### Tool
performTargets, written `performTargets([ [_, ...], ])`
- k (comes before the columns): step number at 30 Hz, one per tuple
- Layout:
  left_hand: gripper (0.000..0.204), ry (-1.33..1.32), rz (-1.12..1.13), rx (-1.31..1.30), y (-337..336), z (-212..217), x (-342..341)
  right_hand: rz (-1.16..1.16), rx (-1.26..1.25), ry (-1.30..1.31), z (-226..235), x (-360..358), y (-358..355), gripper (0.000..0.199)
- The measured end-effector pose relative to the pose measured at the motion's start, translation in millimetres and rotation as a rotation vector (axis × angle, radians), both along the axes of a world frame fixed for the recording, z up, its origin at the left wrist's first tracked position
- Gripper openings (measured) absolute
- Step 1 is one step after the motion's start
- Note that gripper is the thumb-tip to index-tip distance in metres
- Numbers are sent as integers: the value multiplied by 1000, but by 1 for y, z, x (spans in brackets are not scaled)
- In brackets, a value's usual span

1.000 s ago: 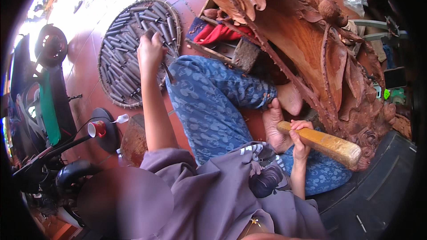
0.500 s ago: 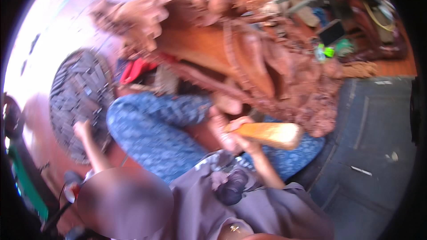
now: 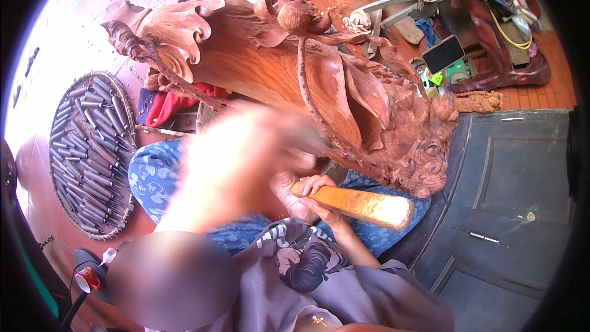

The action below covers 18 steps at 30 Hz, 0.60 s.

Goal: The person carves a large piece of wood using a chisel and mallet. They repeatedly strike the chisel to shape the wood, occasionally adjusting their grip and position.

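A large reddish-brown wood carving (image 3: 289, 74) with leaves and curls lies tilted across my lap. My right hand (image 3: 314, 192) grips the handle of a yellow wooden mallet (image 3: 369, 206), held just under the carving's lower edge. My left hand (image 3: 252, 147) is a blur in front of the carving's middle; whether it holds a tool is unclear. A round woven tray (image 3: 51, 166) full of several metal chisels (image 3: 92, 147) lies on the floor to my left.
My legs in blue patterned trousers (image 3: 153, 172) are folded under the carving. A red cloth (image 3: 166, 107) lies beside the tray. A dark panelled board (image 3: 510, 178) is on the right, a phone (image 3: 444, 54) and tools behind it.
My left hand has left the chisel tray and swung up to the carving. The view has turned from the tray toward the carving. The mallet stays in my right hand.
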<state>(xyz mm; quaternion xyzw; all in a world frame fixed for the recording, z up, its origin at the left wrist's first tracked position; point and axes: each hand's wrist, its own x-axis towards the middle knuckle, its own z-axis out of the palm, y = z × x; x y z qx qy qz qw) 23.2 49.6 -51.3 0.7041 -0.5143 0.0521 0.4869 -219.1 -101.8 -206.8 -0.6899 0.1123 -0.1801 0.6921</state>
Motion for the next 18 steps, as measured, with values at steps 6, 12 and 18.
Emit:
performTargets([
  [6, 35, -148, -308, -228, -117, 22, -61, 12, 45, 29, -4, 8, -3, 34],
  [12, 56, -90, -99, -286, -137, 20, -45, 21, 38, 48, -13, 20, -6, 36],
  [18, 56, 11, -79, -289, -136, 27, -39, -71, 57, 84, 15, -2, -3, 38],
])
